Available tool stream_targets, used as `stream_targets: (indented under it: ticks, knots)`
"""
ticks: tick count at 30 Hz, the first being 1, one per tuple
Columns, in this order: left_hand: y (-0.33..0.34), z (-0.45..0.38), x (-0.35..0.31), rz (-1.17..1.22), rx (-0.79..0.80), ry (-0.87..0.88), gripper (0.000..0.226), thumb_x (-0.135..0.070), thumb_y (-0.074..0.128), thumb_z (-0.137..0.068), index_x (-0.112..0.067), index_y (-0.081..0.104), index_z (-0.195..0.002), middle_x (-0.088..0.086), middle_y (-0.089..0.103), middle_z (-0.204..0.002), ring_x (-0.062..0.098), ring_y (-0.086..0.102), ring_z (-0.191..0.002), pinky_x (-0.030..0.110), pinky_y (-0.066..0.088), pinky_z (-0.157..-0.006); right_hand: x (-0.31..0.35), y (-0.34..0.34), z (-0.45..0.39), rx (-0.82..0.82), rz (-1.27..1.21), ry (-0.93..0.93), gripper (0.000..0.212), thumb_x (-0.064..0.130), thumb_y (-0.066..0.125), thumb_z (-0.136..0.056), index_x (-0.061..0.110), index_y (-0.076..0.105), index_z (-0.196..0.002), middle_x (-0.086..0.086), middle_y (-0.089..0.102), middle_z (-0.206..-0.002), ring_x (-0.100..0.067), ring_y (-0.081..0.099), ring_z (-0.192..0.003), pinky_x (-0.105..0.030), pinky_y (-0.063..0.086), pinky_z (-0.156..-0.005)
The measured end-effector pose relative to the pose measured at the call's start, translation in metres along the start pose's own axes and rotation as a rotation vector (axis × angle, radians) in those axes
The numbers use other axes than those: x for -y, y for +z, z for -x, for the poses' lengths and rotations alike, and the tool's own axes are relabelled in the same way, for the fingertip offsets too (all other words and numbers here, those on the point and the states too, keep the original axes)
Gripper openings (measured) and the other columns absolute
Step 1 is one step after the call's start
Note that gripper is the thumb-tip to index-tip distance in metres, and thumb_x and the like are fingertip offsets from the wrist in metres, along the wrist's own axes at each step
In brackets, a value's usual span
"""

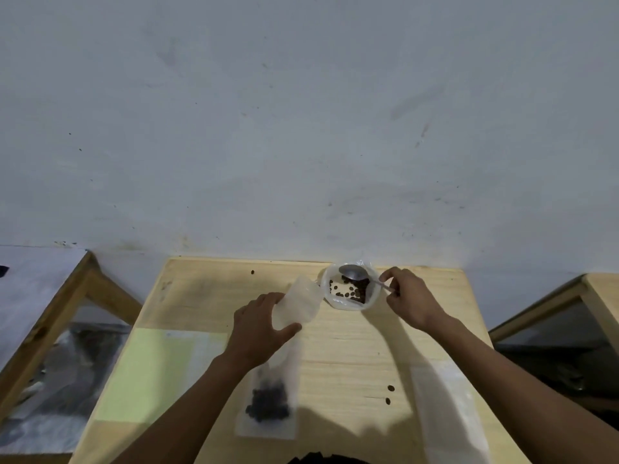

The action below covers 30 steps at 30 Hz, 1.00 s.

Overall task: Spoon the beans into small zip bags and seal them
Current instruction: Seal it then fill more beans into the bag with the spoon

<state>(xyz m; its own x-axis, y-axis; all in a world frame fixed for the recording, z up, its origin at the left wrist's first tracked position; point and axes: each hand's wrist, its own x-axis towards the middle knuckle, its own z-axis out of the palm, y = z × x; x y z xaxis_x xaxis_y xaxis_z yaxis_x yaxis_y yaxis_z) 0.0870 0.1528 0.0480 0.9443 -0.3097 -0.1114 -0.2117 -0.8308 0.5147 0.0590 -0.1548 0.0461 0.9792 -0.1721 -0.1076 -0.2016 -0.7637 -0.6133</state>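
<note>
Pale wood makes up the table. At its 6 o'clock lies a zip bag holding dark beans. The left hand wraps an empty bag, thumb under, fingers over. At 12 o'clock sits the white bowl of loose beans. The right hand pinches the spoon by its handle, scoop above the bowl.

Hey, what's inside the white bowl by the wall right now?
The white bowl holds a clear plastic liner with dark beans scattered on its bottom. The spoon, held by the right hand, hovers over the far rim and hides what lies beneath it.
</note>
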Motion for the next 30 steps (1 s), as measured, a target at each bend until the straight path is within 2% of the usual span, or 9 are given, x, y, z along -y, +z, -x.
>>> stream_targets:
  ticks: [2, 5, 8, 12, 15, 18, 22, 26, 30]
  knots:
    - [0.006, -0.007, -0.003, 0.0, 0.044, 0.032, 0.069, -0.061, 0.069, -0.075, -0.025, 0.05, -0.13, -0.006, 0.057, -0.13, 0.014, 0.057, -0.11, 0.035, 0.042, -0.099, -0.001, -0.004, -0.009, -0.079, -0.047, 0.057, 0.026, 0.0, 0.054, -0.082, 0.018, 0.06, -0.1, 0.0, 0.061, -0.083, -0.02, 0.056, -0.075, -0.032, 0.045, -0.068]
    - [0.013, -0.016, -0.01, 0.013, 0.137, 0.07, 0.069, -0.06, 0.069, -0.075, -0.025, 0.048, -0.13, -0.007, 0.054, -0.131, 0.013, 0.057, -0.107, 0.032, 0.044, -0.094, 0.001, 0.004, -0.011, -0.262, -0.295, 0.113, 0.014, 0.004, 0.06, -0.086, 0.017, 0.062, -0.09, -0.001, 0.067, -0.079, -0.023, 0.064, -0.075, -0.033, 0.052, -0.071]
    - [0.022, -0.023, -0.015, 0.006, 0.199, 0.117, 0.069, -0.059, 0.068, -0.074, -0.025, 0.046, -0.129, -0.009, 0.051, -0.133, 0.013, 0.057, -0.108, 0.03, 0.042, -0.094, 0.004, 0.019, -0.008, -0.41, -0.523, 0.131, 0.012, 0.009, 0.06, -0.092, 0.015, 0.068, -0.098, -0.002, 0.071, -0.083, -0.022, 0.068, -0.079, -0.02, 0.051, -0.072]
    - [0.033, -0.029, -0.022, 0.009, 0.278, 0.172, 0.071, -0.052, 0.071, -0.075, -0.024, 0.042, -0.133, -0.011, 0.045, -0.14, 0.015, 0.055, -0.115, 0.031, 0.041, -0.097, 0.004, 0.038, 0.003, -0.471, -0.597, 0.109, 0.023, 0.013, 0.054, -0.098, 0.018, 0.069, -0.115, 0.005, 0.071, -0.105, -0.008, 0.067, -0.098, -0.007, 0.047, -0.078]
    - [0.04, -0.034, -0.026, 0.019, 0.323, 0.196, 0.076, -0.05, 0.073, -0.076, -0.022, 0.039, -0.138, -0.008, 0.041, -0.146, 0.016, 0.05, -0.125, 0.032, 0.04, -0.102, 0.0, 0.048, 0.013, -0.531, -0.544, 0.053, 0.028, 0.007, 0.055, -0.097, 0.019, 0.068, -0.119, 0.011, 0.07, -0.11, -0.002, 0.064, -0.105, -0.012, 0.048, -0.086]
    - [0.045, -0.04, -0.032, 0.028, 0.369, 0.215, 0.078, -0.047, 0.073, -0.078, -0.019, 0.038, -0.141, -0.005, 0.032, -0.154, 0.017, 0.043, -0.134, 0.028, 0.035, -0.105, -0.005, 0.059, 0.018, -0.552, -0.56, 0.113, 0.027, 0.008, 0.055, -0.097, 0.02, 0.069, -0.117, 0.013, 0.069, -0.112, 0.001, 0.063, -0.106, -0.017, 0.049, -0.09]
    - [0.052, -0.046, -0.037, 0.058, 0.397, 0.24, 0.077, -0.045, 0.072, -0.08, -0.017, 0.036, -0.143, -0.003, 0.017, -0.161, 0.014, 0.026, -0.144, 0.025, 0.027, -0.108, -0.012, 0.077, 0.018, -0.605, -0.651, 0.273, 0.022, 0.014, 0.05, -0.1, 0.022, 0.069, -0.107, 0.009, 0.07, -0.107, -0.015, 0.066, -0.101, -0.034, 0.053, -0.089]
    - [0.058, -0.048, -0.036, 0.064, 0.395, 0.267, 0.077, -0.044, 0.073, -0.08, -0.018, 0.038, -0.142, -0.002, 0.015, -0.161, 0.015, 0.025, -0.145, 0.027, 0.028, -0.11, -0.012, 0.08, 0.015, -0.575, -0.743, 0.43, 0.023, 0.019, 0.045, -0.102, 0.012, 0.067, -0.105, -0.003, 0.07, -0.102, -0.025, 0.065, -0.098, -0.042, 0.053, -0.088]
    - [0.061, -0.047, -0.035, 0.087, 0.381, 0.282, 0.075, -0.045, 0.073, -0.079, -0.02, 0.039, -0.141, -0.003, 0.015, -0.161, 0.016, 0.026, -0.144, 0.028, 0.028, -0.11, -0.011, 0.082, 0.01, -0.48, -0.784, 0.545, 0.023, 0.017, 0.046, -0.1, 0.017, 0.067, -0.091, -0.005, 0.069, -0.087, -0.027, 0.064, -0.086, -0.047, 0.053, -0.087]
